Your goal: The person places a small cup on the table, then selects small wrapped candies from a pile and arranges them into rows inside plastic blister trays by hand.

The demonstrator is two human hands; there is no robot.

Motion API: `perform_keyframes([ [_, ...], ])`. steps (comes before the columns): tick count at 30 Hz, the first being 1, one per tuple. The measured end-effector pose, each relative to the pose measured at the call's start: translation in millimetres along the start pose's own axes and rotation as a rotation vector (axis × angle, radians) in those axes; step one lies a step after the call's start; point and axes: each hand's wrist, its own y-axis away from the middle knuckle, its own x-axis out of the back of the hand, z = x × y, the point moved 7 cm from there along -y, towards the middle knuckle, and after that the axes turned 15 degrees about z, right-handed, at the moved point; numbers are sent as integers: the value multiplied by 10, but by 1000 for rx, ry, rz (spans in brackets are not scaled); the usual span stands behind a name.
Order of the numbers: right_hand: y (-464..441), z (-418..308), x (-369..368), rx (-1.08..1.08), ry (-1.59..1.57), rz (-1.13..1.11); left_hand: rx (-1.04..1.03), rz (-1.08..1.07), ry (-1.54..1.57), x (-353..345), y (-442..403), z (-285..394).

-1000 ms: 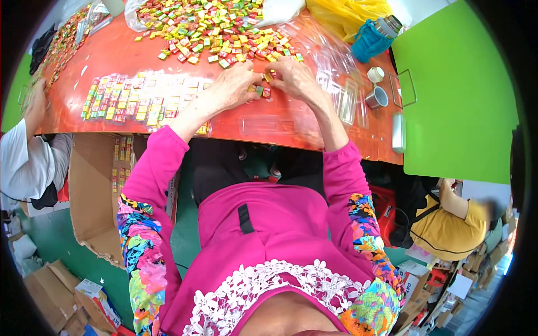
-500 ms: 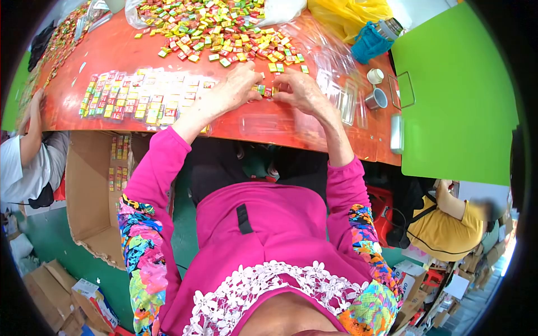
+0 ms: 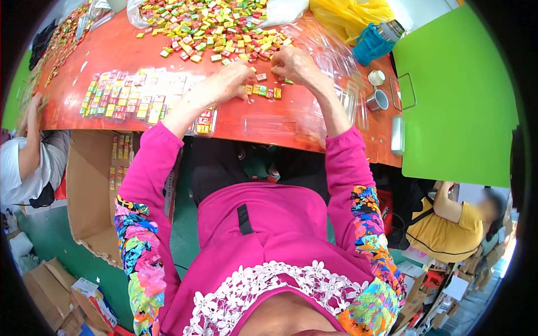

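A short row of small red, yellow and green boxes [image 3: 263,91] lies on the red table in front of me. My left hand [image 3: 231,82] is at the row's left end, thumb and fingers bent but apart. Farther up and to the right, my right hand [image 3: 294,64] has its fingers curled together near the edge of a big loose pile of such boxes [image 3: 218,36]. What its fingertips hold, if anything, is hidden. One loose box [image 3: 261,77] sits between the hands, and a green one peeks out below my right hand. Clear trays filled with boxes [image 3: 120,98] stand left of my left forearm.
Empty clear plastic trays [image 3: 350,103] lie on the right, beside a grey cup [image 3: 378,100], a small white cup [image 3: 375,77] and a blue-covered bottle [image 3: 372,45]. A yellow bag [image 3: 353,17] is behind. A cardboard box [image 3: 89,190] stands below the table. Other people sit left and right.
My hands have moved apart. My right hand went up toward the pile, while my left hand shifted slightly left, leaving the row of boxes more exposed.
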Motion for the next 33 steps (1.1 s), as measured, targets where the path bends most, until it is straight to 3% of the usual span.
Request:
perform_keyframes([
  [3,117,-42,252,-172,-199,-46,-33,43,22,-78,34,-66],
  [6,346,-113,337,-181,-315,-180,36,-25,30,-94,28,-68],
  [10,548,-107,211,-24,-387,-77,79,-75,29,-104,17,-14],
  [11,565,-100,203,-84,-404,-86,91,-80,33,-99,10,8],
  [14,613,-132,176,-176,-362,-56,118,-71,21,-68,21,84],
  [24,695,-304,34,-165,-257,52,37,135,-26,-183,44,80],
  [33,1026,-737,630,-167,-258,79,70,143,5,41,206,684],
])
